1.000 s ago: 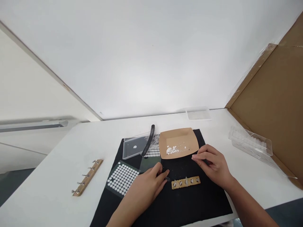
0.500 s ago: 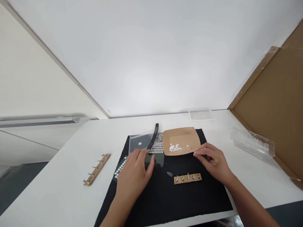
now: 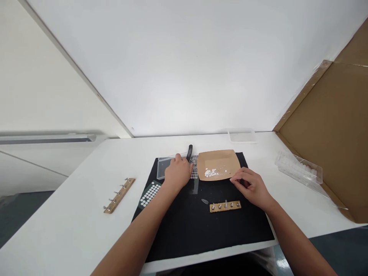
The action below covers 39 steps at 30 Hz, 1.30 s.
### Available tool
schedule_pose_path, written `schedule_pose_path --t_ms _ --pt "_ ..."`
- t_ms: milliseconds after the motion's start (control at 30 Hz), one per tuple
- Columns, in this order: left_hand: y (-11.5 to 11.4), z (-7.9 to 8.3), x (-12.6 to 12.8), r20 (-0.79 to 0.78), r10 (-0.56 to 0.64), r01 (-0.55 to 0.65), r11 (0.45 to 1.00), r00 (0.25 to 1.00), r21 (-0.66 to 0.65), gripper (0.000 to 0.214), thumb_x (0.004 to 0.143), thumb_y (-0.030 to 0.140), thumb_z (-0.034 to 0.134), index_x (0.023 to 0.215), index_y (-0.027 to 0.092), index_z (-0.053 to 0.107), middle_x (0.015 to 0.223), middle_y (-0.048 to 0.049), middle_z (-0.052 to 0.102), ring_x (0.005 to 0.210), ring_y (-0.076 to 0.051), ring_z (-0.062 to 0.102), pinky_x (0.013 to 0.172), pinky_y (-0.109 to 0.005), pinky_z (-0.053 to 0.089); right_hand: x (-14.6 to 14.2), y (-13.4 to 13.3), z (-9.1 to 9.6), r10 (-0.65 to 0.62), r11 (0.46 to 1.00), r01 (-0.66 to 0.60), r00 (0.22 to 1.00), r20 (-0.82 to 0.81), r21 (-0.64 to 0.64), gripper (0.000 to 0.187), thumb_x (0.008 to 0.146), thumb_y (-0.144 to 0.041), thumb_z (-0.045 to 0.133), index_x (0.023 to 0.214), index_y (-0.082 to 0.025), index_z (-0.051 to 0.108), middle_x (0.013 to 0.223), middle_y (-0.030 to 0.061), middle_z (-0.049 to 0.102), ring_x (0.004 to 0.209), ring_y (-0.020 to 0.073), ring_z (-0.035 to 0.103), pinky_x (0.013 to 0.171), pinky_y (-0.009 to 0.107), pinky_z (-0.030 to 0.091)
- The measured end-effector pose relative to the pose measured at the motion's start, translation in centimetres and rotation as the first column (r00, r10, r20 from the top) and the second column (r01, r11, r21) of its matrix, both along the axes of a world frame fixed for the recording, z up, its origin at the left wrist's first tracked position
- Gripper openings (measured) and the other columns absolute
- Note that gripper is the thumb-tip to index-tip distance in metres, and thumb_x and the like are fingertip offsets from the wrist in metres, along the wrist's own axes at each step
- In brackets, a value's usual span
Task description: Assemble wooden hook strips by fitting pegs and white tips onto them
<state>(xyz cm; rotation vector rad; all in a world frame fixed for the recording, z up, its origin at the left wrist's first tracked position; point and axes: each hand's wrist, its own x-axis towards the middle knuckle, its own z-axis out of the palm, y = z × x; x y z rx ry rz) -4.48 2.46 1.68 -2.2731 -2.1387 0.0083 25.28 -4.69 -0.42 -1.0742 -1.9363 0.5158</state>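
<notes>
My left hand [image 3: 178, 172] reaches far across the black mat [image 3: 201, 226], its fingers curled over a clear plastic case [image 3: 162, 165] and the black curved tool [image 3: 189, 150]; what they grip is hidden. My right hand [image 3: 250, 186] rests on the mat by the brown paper tray [image 3: 222, 161] holding small white bits [image 3: 212, 172], fingers bent and close together. A short wooden strip with metal pins [image 3: 225, 206] lies just left of this hand. A small clear piece [image 3: 204, 201] lies beside the strip.
A sheet of white dots [image 3: 150, 193] lies at the mat's left. A second wooden pin strip [image 3: 119, 194] sits on the white table [image 3: 71, 214]. Clear plastic boxes [image 3: 299, 168] stand right, before a cardboard panel [image 3: 333, 126]. Another clear tray [image 3: 240, 135] sits at the back.
My left hand left the spot beside the wooden strip and moved away to the clear case and black tool. A small clear piece now lies where it was. My right hand barely moved.
</notes>
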Motion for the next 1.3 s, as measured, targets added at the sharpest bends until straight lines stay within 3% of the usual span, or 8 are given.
schedule_pose_path --t_ms 200,367,533,633,767,867,1067,1300 --pt "0.2 -0.7 -1.2 0.053 -0.009 0.005 0.997 0.999 0.072 0.033 0.105 0.033 0.051 0.111 0.009 0.072 0.123 -0.0227 0.062 0.12 -0.038 0.061 0.084 -0.042 0.059 0.1 0.3 -0.5 0.031 0.999 -0.031 0.999 -0.02 0.016 0.012 0.104 -0.028 0.07 0.096 -0.026 0.078 0.093 0.0038 0.072 0.08 0.0174 0.07 0.068 0.03 0.058" --pt "-0.1 -0.5 -1.4 0.09 -0.031 0.014 0.983 0.995 0.185 0.029 0.108 0.028 0.045 0.109 0.012 0.069 0.118 -0.0199 0.065 0.118 -0.036 0.059 0.087 -0.041 0.056 0.1 0.5 -1.2 0.033 0.997 -0.041 0.993 -0.111 -0.066 0.015 0.1 -0.033 0.076 0.088 -0.024 0.075 0.083 0.0017 0.073 0.074 0.0178 0.071 0.067 0.032 0.059" --pt "-1.1 0.2 -0.1 0.194 -0.132 0.032 0.894 0.972 0.447 0.03 0.112 0.029 0.038 0.108 0.014 0.064 0.105 -0.0183 0.07 0.107 -0.034 0.063 0.09 -0.043 0.053 0.0 0.6 -1.0 -0.077 0.988 0.051 0.981 -0.176 -0.146 0.015 0.102 -0.037 0.073 0.094 -0.024 0.075 0.083 0.002 0.073 0.073 0.0183 0.072 0.068 0.032 0.06" --pt "-2.3 0.0 1.2 0.28 -0.282 0.095 0.84 0.918 0.535 0.025 0.112 0.031 0.042 0.109 0.015 0.061 0.097 -0.0151 0.072 0.096 -0.031 0.07 0.089 -0.042 0.054 -0.4 0.9 0.3 -0.053 0.992 0.04 0.992 -0.117 -0.116 0.017 0.104 -0.038 0.07 0.094 -0.024 0.072 0.089 0.0038 0.074 0.077 0.0185 0.071 0.066 0.031 0.059" --pt "-4.1 -0.9 2.8 0.431 -0.329 0.115 0.885 0.84 0.451 0.022 0.111 0.032 0.045 0.122 0.017 0.057 0.103 -0.013 0.075 0.078 -0.026 0.075 0.07 -0.034 0.056 -2.0 1.7 3.3 0.021 1.0 -0.021 1.0 -0.017 -0.004 0.017 0.105 -0.036 0.067 0.093 -0.024 0.067 0.1 0.006 0.072 0.07 0.0148 0.062 0.054 0.027 0.05" --pt "-4.7 -1.3 3.0 0.477 -0.389 0.155 0.875 0.788 0.458 0.03 0.11 0.029 0.044 0.137 0.017 0.051 0.118 -0.0159 0.076 0.087 -0.026 0.079 0.073 -0.034 0.059 -3.3 2.4 4.8 0.086 0.992 -0.085 0.996 0.002 0.094 0.012 0.105 -0.03 0.065 0.094 -0.024 0.064 0.099 0.0045 0.071 0.065 0.0126 0.057 0.053 0.026 0.046" --pt "-4.0 -1.0 2.1 0.32 -0.439 0.313 0.872 0.84 0.377 0.03 0.111 0.027 0.044 0.14 0.021 0.054 0.114 -0.0112 0.079 0.086 -0.024 0.08 0.066 -0.028 0.057 -4.1 3.0 3.8 0.111 0.989 -0.115 0.993 0.041 0.09 0.007 0.103 -0.024 0.064 0.096 -0.025 0.063 0.094 0.0032 0.07 0.07 0.0148 0.058 0.056 0.027 0.047" --pt "-4.7 -1.1 2.4 0.12 -0.582 0.463 0.741 0.805 0.486 0.027 0.11 0.022 0.045 0.129 0.019 0.064 0.087 -0.0062 0.075 0.062 -0.018 0.071 0.052 -0.023 0.047 -4.2 2.7 2.1 0.01 0.999 -0.01 1.0 -0.022 0.039 0.009 0.096 -0.02 0.068 0.097 -0.026 0.062 0.083 -0.0014 0.066 0.06 0.0121 0.052 0.054 0.027 0.046"
